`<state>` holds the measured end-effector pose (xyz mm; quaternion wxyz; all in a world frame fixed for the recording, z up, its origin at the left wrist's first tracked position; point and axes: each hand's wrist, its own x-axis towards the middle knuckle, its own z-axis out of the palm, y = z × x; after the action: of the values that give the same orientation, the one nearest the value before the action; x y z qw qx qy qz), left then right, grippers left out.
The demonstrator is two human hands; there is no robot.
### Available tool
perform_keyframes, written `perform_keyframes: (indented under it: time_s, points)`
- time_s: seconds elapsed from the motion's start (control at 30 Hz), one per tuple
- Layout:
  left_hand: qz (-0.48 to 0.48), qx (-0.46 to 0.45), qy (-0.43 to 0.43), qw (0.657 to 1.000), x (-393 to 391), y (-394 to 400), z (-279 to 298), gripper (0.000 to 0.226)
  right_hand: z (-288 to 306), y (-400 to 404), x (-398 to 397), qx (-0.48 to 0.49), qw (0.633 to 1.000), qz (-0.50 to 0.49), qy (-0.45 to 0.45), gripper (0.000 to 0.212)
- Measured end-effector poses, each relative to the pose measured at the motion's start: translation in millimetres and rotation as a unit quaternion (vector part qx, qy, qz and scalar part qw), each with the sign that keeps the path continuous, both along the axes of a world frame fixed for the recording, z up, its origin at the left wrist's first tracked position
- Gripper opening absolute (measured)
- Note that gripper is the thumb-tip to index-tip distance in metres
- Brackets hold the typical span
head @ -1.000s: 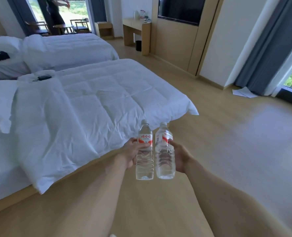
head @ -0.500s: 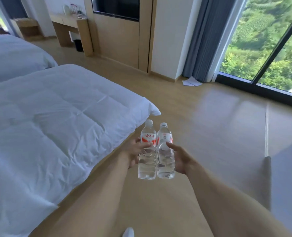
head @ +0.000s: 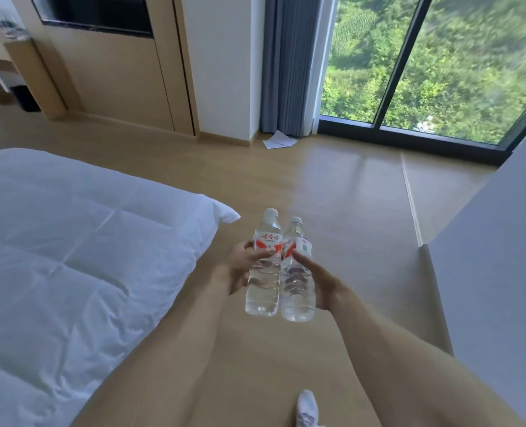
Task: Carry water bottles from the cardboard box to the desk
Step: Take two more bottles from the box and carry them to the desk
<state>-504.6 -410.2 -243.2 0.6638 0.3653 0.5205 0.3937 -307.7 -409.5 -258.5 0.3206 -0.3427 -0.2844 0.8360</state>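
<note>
Only one camera here, sitting up on the person's head and looking forward and down along both forearms, so the hands are landing close in the middle of the wide-angle shot. It's facing the far wall and the big window [head: 440, 66], with the bed [head: 70, 257] running down the left edge and the wood floor [head: 332, 186] filling the middle distance. There's no second view sharing anything with it.

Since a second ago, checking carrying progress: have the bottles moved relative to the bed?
Yes. The two bottles have passed the bed corner, toward the window.
</note>
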Motion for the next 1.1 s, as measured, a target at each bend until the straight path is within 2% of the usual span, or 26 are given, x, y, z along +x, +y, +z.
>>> perform_keyframes:
  time_s: [0.1, 0.2, 0.33, 0.47, 0.6, 0.8, 1.0, 1.1]
  points:
    - [-0.008, -0.006, 0.002, 1.000, 12.5, 36.9, -5.4, 0.042, -12.1, 34.3, 17.5, -0.013, 0.999, -0.029, -0.009, 0.066]
    - [-0.012, -0.013, 0.013, 1.000, 30.0, 78.1, -10.5, 0.041, -21.3, 78.9, 34.7, -0.042, 0.998, -0.051, -0.007, 0.062]
    - [0.011, -0.016, 0.016, 1.000, 57.3, 140.2, -8.8, 0.042, -15.8, 147.1, 59.2, -0.046, 0.998, -0.039, 0.026, 0.049]
    - [0.035, -0.019, -0.003, 0.999, 86.2, 202.0, 4.5, 0.043, -2.1, 214.5, 80.0, -0.017, 0.999, 0.012, 0.030, 0.061]
    - [0.031, -0.020, -0.034, 0.999, 108.1, 256.3, 17.2, 0.035, 16.5, 268.8, 100.5, 0.028, 0.998, 0.041, 0.036, 0.085]
    - [0.051, -0.035, -0.032, 0.998, 123.9, 316.4, 21.0, 0.035, 25.6, 334.8, 115.2, 0.052, 0.998, 0.037, 0.028, 0.102]
    - [0.064, -0.032, -0.012, 0.997, 118.7, 377.4, 10.9, 0.033, 17.8, 396.8, 114.9, 0.046, 0.998, 0.041, 0.026, 0.108]
    - [0.073, -0.035, -0.010, 0.997, 106.4, 416.9, 2.1, 0.036, 14.5, 436.7, 103.6, 0.043, 0.998, 0.049, 0.006, 0.101]
